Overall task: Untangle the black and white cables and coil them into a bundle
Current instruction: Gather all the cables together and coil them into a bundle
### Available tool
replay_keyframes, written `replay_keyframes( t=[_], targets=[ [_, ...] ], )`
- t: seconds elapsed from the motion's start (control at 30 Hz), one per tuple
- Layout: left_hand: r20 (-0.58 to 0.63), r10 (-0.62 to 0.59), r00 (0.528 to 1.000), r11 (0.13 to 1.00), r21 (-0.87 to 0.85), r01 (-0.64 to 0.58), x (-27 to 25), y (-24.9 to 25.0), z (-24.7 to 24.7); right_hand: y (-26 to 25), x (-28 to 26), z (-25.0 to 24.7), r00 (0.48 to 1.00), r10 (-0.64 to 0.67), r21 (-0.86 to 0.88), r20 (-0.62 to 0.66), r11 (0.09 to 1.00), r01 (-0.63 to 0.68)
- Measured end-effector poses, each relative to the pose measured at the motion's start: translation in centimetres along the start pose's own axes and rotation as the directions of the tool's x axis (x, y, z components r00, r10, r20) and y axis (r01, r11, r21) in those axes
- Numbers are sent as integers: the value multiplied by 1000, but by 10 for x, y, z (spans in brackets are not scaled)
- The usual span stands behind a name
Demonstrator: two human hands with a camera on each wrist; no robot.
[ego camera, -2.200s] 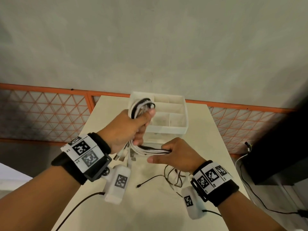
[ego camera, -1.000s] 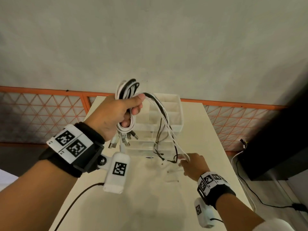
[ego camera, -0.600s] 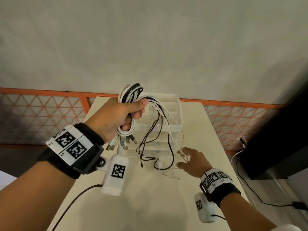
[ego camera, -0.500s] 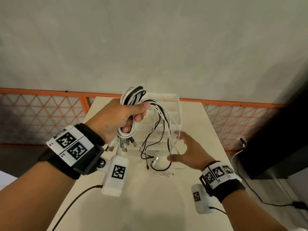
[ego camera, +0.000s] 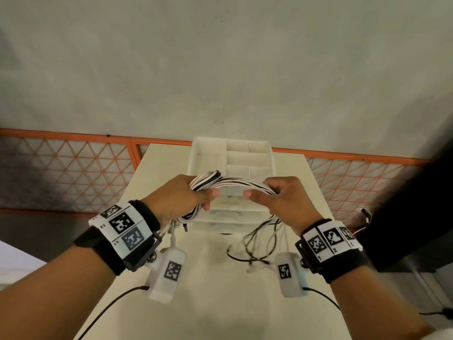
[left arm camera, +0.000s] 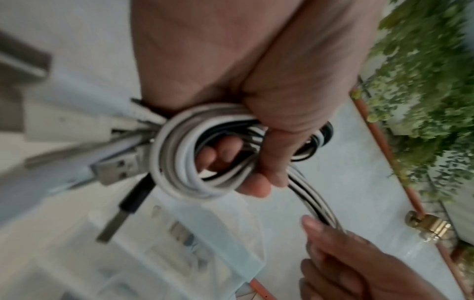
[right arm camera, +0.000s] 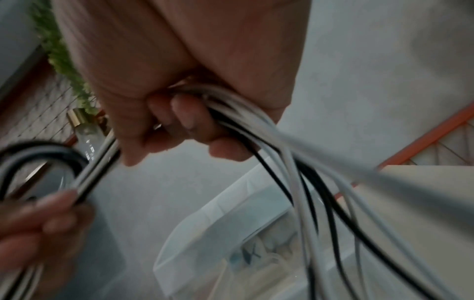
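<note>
My left hand grips a coil of black and white cables above the table; in the left wrist view the coil loops round my fingers, with USB plugs sticking out to the left. A flat band of the same cables runs across to my right hand, which is curled round it. The right wrist view shows the fingers closed on the strands. Below that hand loose black and white ends hang down to the table.
A white compartment organiser on clear drawers stands just behind my hands on the cream table. An orange lattice railing runs behind the table. A dark unit with cords stands at the right.
My right hand rose from near the table and took hold of the hanging strands. Both hands now hold the cables level, and the left hand has lowered a little.
</note>
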State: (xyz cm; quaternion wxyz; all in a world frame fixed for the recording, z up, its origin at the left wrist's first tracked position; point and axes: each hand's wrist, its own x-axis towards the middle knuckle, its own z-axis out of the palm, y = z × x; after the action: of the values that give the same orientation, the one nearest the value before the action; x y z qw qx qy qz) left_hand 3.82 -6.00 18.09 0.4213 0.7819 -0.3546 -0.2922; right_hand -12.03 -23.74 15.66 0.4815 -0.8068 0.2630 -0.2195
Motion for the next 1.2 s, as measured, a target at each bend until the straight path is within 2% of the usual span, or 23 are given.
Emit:
replay_keyframes(
  t=[0.1,0.17,0.23,0.33,0.47,0.53,0.6,0.67,0.77,0.8,0.87,0.93,1.03,1.13,1.2],
  targets=[
    [-42,-39,998,997,-71,36,5,-14,5,0,-4,-3,1000,-23,136,16,990,21],
    [-28,-76,997,969,-236,68,7,-15,13,-2,-5,2,999,-40,216,-33,975,46],
    [-8,-105,994,906,-413,92,7,-10,25,-8,-8,12,989,-59,230,-134,969,89],
    [-3,-109,994,883,-460,95,5,4,41,-18,-18,34,952,-205,160,-226,957,244],
    [133,-53,990,831,-543,117,3,18,53,-8,-33,68,890,-441,-39,-115,898,439],
    [129,-50,990,758,-641,122,3,20,55,2,-38,77,871,-490,-178,-35,861,477],
    [50,-107,993,704,-702,111,6,16,54,7,-43,78,866,-493,-219,82,839,499],
    [-28,-179,983,663,-742,100,11,9,50,9,-45,73,855,-503,-152,126,842,518],
    [-28,-187,982,541,-837,79,16,6,41,9,-44,68,845,-534,-46,32,844,535],
    [-34,-174,984,528,-847,64,16,6,40,7,-43,67,842,-539,-34,-13,842,538],
    [-80,-151,985,588,-808,24,14,5,41,5,-40,66,855,-514,2,-71,857,515],
    [-128,-106,986,656,-754,-28,11,5,45,4,-39,66,868,-491,24,-76,869,494],
    [-247,-98,964,706,-700,-107,11,4,47,5,-42,66,881,-470,9,-58,882,472],
    [-329,-86,940,667,-720,-191,14,9,39,10,-41,65,951,-308,87,6,948,306],
    [-348,-40,937,658,-714,-237,15,14,30,21,-36,62,965,-260,46,18,965,259]
  ],
)
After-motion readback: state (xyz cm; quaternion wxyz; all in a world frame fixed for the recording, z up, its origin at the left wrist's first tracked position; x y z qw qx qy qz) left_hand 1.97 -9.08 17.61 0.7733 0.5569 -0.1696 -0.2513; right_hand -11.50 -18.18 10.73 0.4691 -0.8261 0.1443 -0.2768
